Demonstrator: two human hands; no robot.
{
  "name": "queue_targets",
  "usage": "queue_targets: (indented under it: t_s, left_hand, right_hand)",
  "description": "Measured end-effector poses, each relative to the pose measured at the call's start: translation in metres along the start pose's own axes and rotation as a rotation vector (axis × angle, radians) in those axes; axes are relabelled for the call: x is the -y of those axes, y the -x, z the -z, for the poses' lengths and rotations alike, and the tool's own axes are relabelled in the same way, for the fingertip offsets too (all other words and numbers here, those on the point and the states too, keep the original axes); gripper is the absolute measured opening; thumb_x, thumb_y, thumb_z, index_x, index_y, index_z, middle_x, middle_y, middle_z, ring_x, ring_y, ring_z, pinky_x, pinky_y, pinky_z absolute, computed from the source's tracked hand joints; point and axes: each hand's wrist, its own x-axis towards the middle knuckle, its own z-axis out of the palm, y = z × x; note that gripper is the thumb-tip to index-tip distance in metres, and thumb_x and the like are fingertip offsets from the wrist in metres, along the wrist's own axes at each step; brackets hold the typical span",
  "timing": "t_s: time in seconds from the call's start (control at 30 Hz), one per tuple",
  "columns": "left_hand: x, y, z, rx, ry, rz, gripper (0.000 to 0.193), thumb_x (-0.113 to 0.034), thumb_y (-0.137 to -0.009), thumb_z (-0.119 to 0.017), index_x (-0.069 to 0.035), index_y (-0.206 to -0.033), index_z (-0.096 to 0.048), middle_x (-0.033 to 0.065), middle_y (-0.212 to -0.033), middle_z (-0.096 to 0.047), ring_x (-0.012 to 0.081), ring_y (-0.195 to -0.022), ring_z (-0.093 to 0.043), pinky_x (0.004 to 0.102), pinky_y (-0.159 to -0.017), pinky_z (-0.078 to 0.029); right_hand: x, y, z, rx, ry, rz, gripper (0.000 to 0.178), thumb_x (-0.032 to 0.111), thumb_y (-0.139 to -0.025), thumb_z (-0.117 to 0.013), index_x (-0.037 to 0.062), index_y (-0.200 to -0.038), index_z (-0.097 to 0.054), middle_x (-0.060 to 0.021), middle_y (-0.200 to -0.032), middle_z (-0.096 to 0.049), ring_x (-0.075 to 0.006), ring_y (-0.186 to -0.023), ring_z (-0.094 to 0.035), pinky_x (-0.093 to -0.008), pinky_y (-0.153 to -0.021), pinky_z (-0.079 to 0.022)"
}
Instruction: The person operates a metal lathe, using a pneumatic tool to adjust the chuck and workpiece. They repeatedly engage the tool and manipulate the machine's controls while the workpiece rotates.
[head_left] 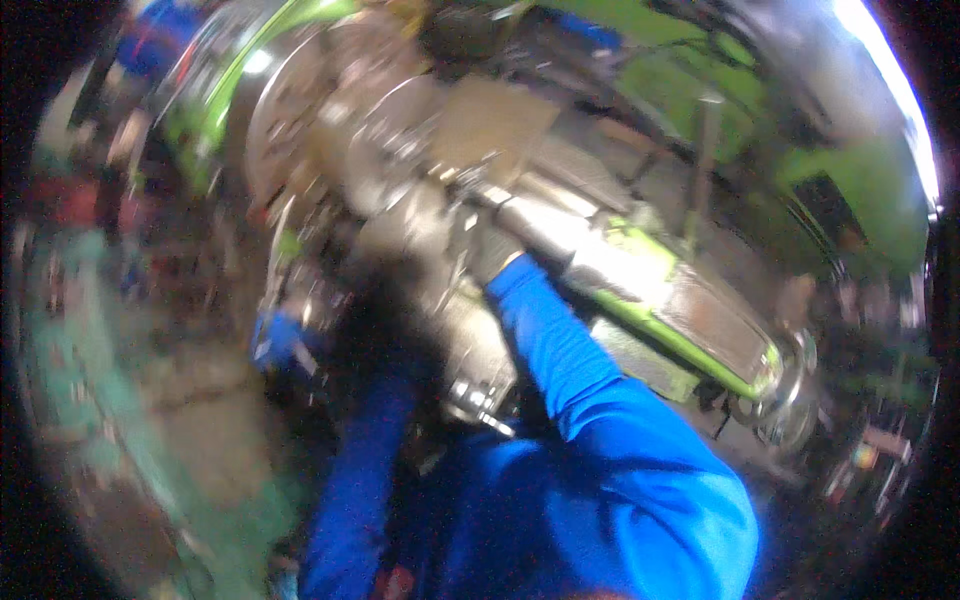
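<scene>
I stand at a metal lathe, and the picture is smeared by motion. My right hand (pixel 490 250), in a greyish glove, reaches past the blue cuff to the metal parts beside the tailstock (pixel 590 245). Its fingers are too blurred to read. My left hand (pixel 392 305) is a dark smear over the carriage area, left of the right hand, and what it touches cannot be made out. Beyond both hands is the big round chuck (pixel 290 120), with a smaller round metal part (pixel 395 140) in front of it.
The tailstock's green-edged body runs to a handwheel (pixel 790 400) at the right. A brown flat sheet (pixel 495 120) lies behind the hands. Metal handles (pixel 480 405) sit close to my body. Green-painted floor (pixel 90 360) shows at the left.
</scene>
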Motion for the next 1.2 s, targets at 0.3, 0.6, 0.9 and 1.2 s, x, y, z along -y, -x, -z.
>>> queue_targets:
  t_s: [0.3, 0.6, 0.9, 1.2]
  left_hand:
    - [-0.013, -0.001, -0.011, -0.091, -0.179, 0.022, 0.030, -0.037, -0.087, -0.064, -0.012, -0.081, -0.079, 0.0155, -0.085, -0.074, 0.0362, -0.091, -0.069, 0.0527, -0.086, -0.049]
    - [-0.030, -0.006, 0.015, 0.044, -0.184, 0.088, 0.033, -0.037, -0.090, -0.065, -0.008, -0.089, -0.081, 0.0182, -0.091, -0.074, 0.0403, -0.097, -0.069, 0.0550, -0.086, -0.049]
    - [-0.009, 0.008, -0.002, 0.038, -0.205, 0.018, 0.029, -0.032, -0.090, -0.066, -0.008, -0.091, -0.081, 0.0171, -0.093, -0.075, 0.0370, -0.091, -0.071, 0.0533, -0.082, -0.053]
    - [-0.008, -0.001, 0.009, 0.173, -0.087, 0.093, 0.026, -0.028, -0.089, -0.065, -0.009, -0.092, -0.082, 0.0158, -0.093, -0.077, 0.0338, -0.090, -0.073, 0.0536, -0.082, -0.055]
  right_hand:
    - [-0.019, -0.010, -0.011, -0.014, 0.124, 0.008, 0.041, 0.053, -0.108, -0.043, 0.0191, -0.093, -0.059, 0.0013, -0.066, -0.053, -0.0202, -0.058, -0.052, -0.0383, -0.054, -0.042]
    - [-0.031, -0.007, -0.025, 0.022, 0.183, 0.002, 0.048, 0.059, -0.107, -0.040, 0.0208, -0.083, -0.056, 0.0015, -0.060, -0.049, -0.0205, -0.053, -0.049, -0.0397, -0.051, -0.040]
    - [-0.033, 0.000, -0.017, 0.095, 0.392, 0.034, 0.056, 0.065, -0.106, -0.037, 0.0225, -0.074, -0.053, 0.0016, -0.055, -0.046, -0.0209, -0.049, -0.046, -0.0412, -0.048, -0.038]
    - [-0.030, 0.008, -0.021, 0.203, 0.183, -0.209, 0.057, 0.068, -0.106, -0.036, 0.0219, -0.083, -0.060, -0.0003, -0.071, -0.054, -0.0230, -0.068, -0.052, -0.0446, -0.068, -0.041]
